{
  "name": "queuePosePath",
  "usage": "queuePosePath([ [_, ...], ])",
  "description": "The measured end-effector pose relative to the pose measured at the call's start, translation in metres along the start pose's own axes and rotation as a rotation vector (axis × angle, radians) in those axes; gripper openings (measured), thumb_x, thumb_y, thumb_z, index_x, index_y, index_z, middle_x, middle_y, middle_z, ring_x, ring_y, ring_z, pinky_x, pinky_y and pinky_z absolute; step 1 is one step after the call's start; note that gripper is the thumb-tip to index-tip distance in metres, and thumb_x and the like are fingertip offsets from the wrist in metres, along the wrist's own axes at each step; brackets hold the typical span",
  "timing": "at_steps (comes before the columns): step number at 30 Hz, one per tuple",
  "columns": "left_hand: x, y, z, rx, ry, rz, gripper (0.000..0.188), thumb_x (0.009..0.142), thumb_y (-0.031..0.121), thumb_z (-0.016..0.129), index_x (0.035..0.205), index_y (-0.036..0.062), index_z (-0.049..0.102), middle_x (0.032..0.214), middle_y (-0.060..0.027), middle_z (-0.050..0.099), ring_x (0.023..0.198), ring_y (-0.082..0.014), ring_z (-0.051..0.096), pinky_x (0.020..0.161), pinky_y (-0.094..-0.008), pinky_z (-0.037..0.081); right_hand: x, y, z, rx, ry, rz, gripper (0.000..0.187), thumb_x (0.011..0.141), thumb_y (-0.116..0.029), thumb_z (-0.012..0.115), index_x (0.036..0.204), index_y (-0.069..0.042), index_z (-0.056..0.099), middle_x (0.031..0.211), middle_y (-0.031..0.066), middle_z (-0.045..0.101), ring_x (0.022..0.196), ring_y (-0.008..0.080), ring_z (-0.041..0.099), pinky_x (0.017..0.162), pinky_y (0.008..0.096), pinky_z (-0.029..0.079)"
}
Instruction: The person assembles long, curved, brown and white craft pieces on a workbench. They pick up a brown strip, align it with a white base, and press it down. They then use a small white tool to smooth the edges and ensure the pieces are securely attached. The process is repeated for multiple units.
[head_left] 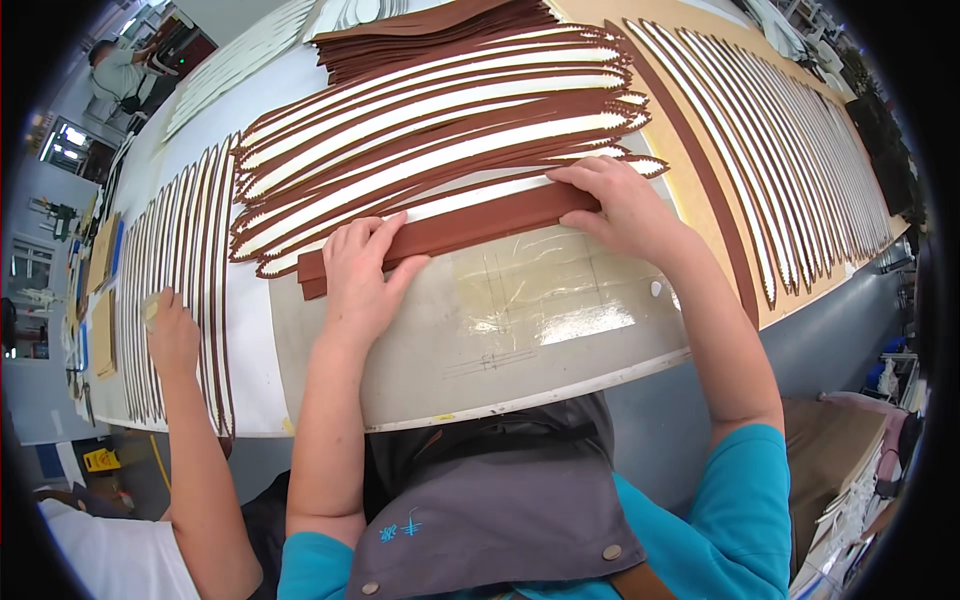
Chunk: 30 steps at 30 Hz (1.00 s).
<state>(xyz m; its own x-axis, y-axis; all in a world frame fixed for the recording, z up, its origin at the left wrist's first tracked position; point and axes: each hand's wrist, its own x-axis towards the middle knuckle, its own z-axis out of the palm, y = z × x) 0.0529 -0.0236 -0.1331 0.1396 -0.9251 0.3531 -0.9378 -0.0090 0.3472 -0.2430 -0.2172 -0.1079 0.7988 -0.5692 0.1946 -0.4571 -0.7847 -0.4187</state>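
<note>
A flat brown strip (pixel 490 220), leather-like, lies lengthwise in front of me on a grey work mat (pixel 400 370). My left hand (pixel 362 265) grips it near its left end, fingers over the far edge and thumb at the near edge. At the right end my right hand (pixel 622 205) pinches it between thumb and fingers, hiding that end. Along its far edge shows a white strip (pixel 470 197). Just beyond lies a pile of brown-and-white strips (pixel 440 130) with notched, pointed ends.
Brown sheets (pixel 430 40) are stacked at the back. Rows of brown-edged strips stretch over a tan board (pixel 690 130) on the right and white paper (pixel 262 350) on the left. There, a co-worker's hand (pixel 175 335) holds something small and tan.
</note>
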Motion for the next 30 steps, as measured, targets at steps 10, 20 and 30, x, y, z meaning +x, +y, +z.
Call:
queuePosePath([
  [10, -0.007, 0.012, -0.004, -0.034, -0.018, -0.014, 0.047, 0.082, 0.028, 0.088, 0.123, 0.0087, 0.077, 0.116, -0.0086, 0.064, 0.113, -0.0309, 0.058, 0.103, -0.0440, 0.043, 0.001, -0.007, -0.032, 0.255, -0.037, 0.149, 0.050, 0.083, -0.027, 0.089, 0.126, -0.005, 0.076, 0.127, 0.0135, 0.071, 0.123, 0.0298, 0.066, 0.106, 0.0418, 0.052],
  [20, -0.013, 0.021, 0.014, -0.088, 0.049, -0.077, 0.046, 0.085, 0.025, 0.086, 0.127, 0.0083, 0.076, 0.122, -0.0089, 0.062, 0.117, -0.0303, 0.057, 0.105, -0.0448, 0.044, 0.037, 0.052, -0.024, 0.159, -0.175, 0.441, 0.025, 0.078, -0.008, 0.089, 0.096, -0.001, 0.073, 0.098, 0.0097, 0.072, 0.089, 0.0240, 0.070, 0.085, 0.0368, 0.058],
  [30, -0.012, 0.023, 0.022, -0.087, 0.127, -0.075, 0.046, 0.085, 0.037, 0.086, 0.120, 0.0083, 0.077, 0.118, -0.0076, 0.062, 0.119, -0.0292, 0.055, 0.107, -0.0464, 0.041, 0.032, 0.045, -0.028, 0.032, -0.124, 0.249, 0.027, 0.077, -0.005, 0.088, 0.096, -0.001, 0.071, 0.097, 0.0093, 0.069, 0.096, 0.0246, 0.069, 0.088, 0.0378, 0.056],
])
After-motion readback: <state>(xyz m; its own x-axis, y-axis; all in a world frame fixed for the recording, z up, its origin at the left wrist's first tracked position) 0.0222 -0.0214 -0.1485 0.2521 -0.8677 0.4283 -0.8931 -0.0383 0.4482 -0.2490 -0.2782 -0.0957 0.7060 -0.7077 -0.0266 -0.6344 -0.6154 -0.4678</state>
